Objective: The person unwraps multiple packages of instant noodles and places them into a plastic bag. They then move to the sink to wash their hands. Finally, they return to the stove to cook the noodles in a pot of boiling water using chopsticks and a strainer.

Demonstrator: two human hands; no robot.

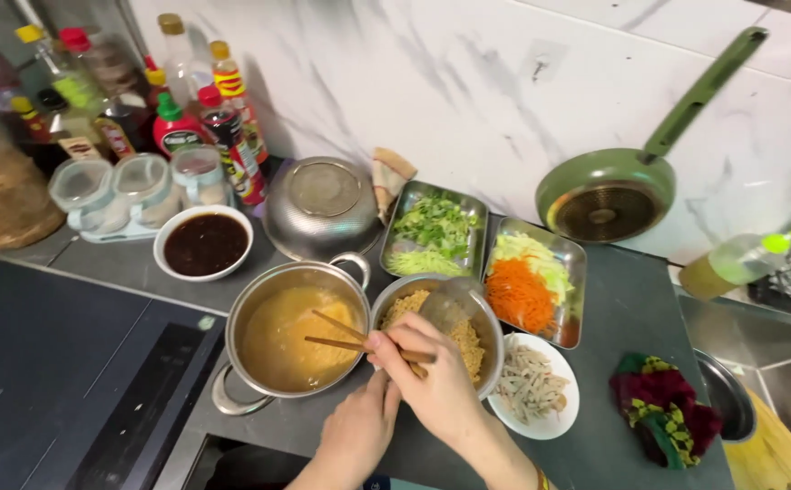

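My right hand grips a pair of wooden chopsticks whose tips reach left over a steel pot of yellow broth. The hand hovers at the near rim of a steel bowl filled with brownish noodles. My left hand lies just below, fingers pointing up at the gap between pot and bowl, touching the right hand's heel. Its grip is hidden.
Behind stand a white bowl of dark sauce, an upturned steel colander, a tray of greens and a tray of shredded carrot and cabbage. A white plate of pale strips, a colourful cloth, sauce bottles, a green pan.
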